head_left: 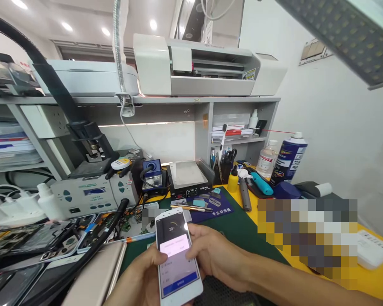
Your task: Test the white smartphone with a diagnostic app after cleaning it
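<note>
A white smartphone [178,272] is held upright and slightly tilted above the green work mat, its lit screen facing me. On the screen are a dark top part reading 20, a pale pop-up box and a blue bar near the bottom. My left hand [142,272] grips the phone from the lower left, thumb on the screen's left edge. From the right, my right hand [215,255] is closed around the phone's other edge, its thumb over the screen beside the pop-up. The fingers behind the phone are hidden.
A hot plate [191,189], a blue mat [215,208] with blades and a rework station [94,191] stand behind the phone. Phone parts and a black hose [110,233] lie left. A spray can [289,159] and screwdriver [244,193] are right. A blurred patch hides some things.
</note>
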{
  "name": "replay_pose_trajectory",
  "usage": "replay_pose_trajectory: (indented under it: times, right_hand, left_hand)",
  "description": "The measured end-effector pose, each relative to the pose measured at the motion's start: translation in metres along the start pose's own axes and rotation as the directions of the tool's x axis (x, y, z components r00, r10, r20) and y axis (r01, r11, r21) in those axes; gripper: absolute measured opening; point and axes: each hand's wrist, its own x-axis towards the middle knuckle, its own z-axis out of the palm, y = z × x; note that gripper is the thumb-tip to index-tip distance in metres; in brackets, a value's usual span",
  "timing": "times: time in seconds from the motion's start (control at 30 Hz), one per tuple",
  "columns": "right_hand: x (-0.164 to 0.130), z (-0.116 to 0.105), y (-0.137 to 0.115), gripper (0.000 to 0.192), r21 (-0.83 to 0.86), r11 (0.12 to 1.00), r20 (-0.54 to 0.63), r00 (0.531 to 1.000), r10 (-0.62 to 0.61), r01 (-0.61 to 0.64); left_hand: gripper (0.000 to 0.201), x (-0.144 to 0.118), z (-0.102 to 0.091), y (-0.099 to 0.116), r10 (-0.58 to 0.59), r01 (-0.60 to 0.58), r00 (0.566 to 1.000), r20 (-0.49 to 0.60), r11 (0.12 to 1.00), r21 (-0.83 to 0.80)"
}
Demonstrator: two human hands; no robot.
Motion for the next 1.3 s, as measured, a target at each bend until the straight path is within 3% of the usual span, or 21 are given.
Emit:
replay_pose_trajectory:
  times: [0.2,0.4,0.67,0.87,1.3]
  right_hand:
    - [-0.001,0.000,-0.001,0.050,-0.014,1.000,0.012,1.000,0.005,-0.005]
    - [-0.001,0.002,0.000,0.048,-0.028,1.000,0.008,1.000,0.000,0.001]
    - [-0.001,0.002,-0.001,0.049,-0.025,1.000,0.001,1.000,0.008,-0.008]
    - [-0.002,0.002,-0.002,0.052,-0.021,0.999,-0.010,1.000,0.029,-0.030]
    - [0.000,0.002,-0.004,0.053,-0.015,0.999,-0.017,0.999,0.043,-0.044]
  left_hand:
    - [0.041,0.002,-0.002,-0.002,-0.005,0.005,1.000,-0.008,1.000,-0.010]
    - [0.032,0.002,-0.006,-0.003,0.011,-0.011,1.000,0.015,1.000,-0.028]
    - [0.035,0.002,-0.012,-0.003,0.021,-0.016,0.998,0.063,0.997,-0.069]
    - [0.038,-0.002,-0.018,0.004,0.066,-0.063,0.997,0.033,0.995,-0.083]
    - [0.045,0.003,-0.008,-0.002,0.003,0.000,0.999,0.033,0.997,-0.083]
